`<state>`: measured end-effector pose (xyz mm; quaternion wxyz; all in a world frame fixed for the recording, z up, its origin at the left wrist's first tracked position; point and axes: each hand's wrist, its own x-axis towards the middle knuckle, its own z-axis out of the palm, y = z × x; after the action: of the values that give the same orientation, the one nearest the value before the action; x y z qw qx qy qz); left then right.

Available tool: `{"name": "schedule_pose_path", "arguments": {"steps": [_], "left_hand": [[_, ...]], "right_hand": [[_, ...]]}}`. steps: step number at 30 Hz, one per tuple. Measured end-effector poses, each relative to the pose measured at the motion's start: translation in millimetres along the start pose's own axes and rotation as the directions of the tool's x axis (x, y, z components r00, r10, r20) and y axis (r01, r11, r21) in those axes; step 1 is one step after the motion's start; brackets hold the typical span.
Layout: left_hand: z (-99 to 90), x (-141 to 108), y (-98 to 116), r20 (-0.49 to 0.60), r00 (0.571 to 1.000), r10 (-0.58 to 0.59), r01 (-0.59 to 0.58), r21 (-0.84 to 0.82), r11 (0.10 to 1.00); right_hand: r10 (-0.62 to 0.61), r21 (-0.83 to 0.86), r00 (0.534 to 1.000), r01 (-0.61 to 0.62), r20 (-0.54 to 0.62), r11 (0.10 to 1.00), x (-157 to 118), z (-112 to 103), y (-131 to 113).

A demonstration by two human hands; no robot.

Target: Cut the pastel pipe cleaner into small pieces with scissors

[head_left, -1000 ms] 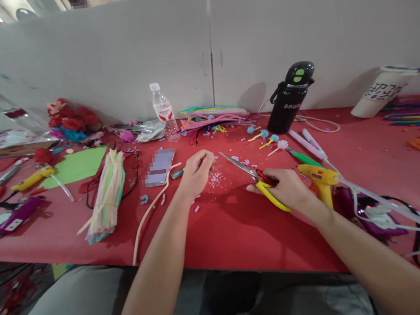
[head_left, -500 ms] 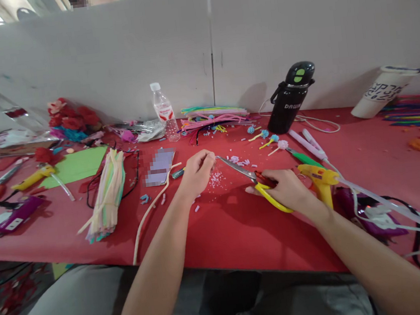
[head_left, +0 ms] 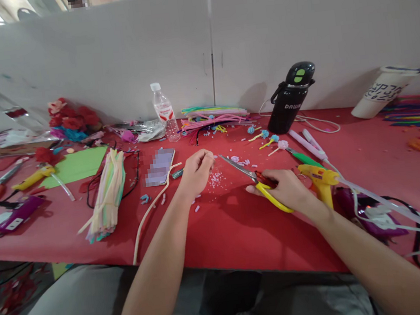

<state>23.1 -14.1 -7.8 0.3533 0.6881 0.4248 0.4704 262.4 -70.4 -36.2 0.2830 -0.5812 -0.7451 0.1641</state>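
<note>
My right hand (head_left: 283, 187) is wrapped round the handles of yellow-handled scissors (head_left: 271, 198), whose blades point up and left. The blade tips lie just right of my left hand (head_left: 198, 170). That hand is pinched closed, with a tiny pinkish bit at its fingertips that is too small to name. Below the blades, small pink crumbs (head_left: 217, 179) are scattered on the red table (head_left: 234, 235). Short lilac pieces (head_left: 236, 159) lie just behind the scissors. Pompom-tipped stems (head_left: 282, 144) rest beyond them.
A phone (head_left: 161, 166) and a bundle of pale pipe cleaners (head_left: 107, 199) lie to the left. At the back stand a water bottle (head_left: 164, 109) and a black flask (head_left: 290, 100). A yellow glue gun (head_left: 322, 179) is close to my right wrist, with cables beyond.
The scissor tips have come slightly away from my left fingertips, and the blades look closer together. Both hands have otherwise barely moved.
</note>
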Motion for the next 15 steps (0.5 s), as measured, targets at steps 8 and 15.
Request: {"name": "schedule_pose_path", "arguments": {"steps": [8,15], "left_hand": [[-0.3,0.2,-1.7,0.018,1.0,0.001,0.0,-0.005,1.0],[0.4,-0.4,-1.9,0.032,0.999,0.003,-0.003,-0.016,1.0]], "right_hand": [[0.016,0.003,1.0,-0.016,0.001,1.0,0.3,0.5,-0.5],[0.011,-0.001,1.0,-0.011,0.009,1.0,0.3,0.5,0.0]]}}
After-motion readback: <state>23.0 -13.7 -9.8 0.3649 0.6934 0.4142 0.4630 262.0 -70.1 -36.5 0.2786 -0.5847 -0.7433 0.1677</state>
